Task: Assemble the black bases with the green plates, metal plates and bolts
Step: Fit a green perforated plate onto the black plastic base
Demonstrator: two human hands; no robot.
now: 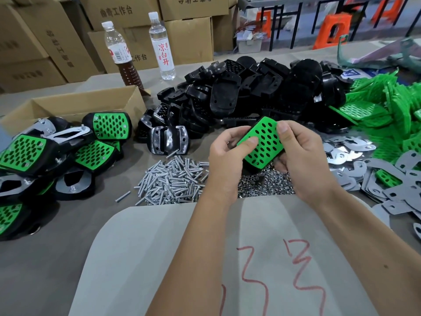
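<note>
We've got both hands on one part over the table [45,258]: left hand [224,160] and right hand [303,156] pinch a green plate [262,142] seated on a black base [251,168], mostly hidden underneath. Behind it, a pile of glossy black bases [250,94]. Perforated green plates [387,110] heaped right, flat metal plates [376,176] below them. Threaded bolts [173,179] left of wrists; nuts [264,183] partly blocked by hands. Finished units [45,160] left, cut off at frame edge.
</note>
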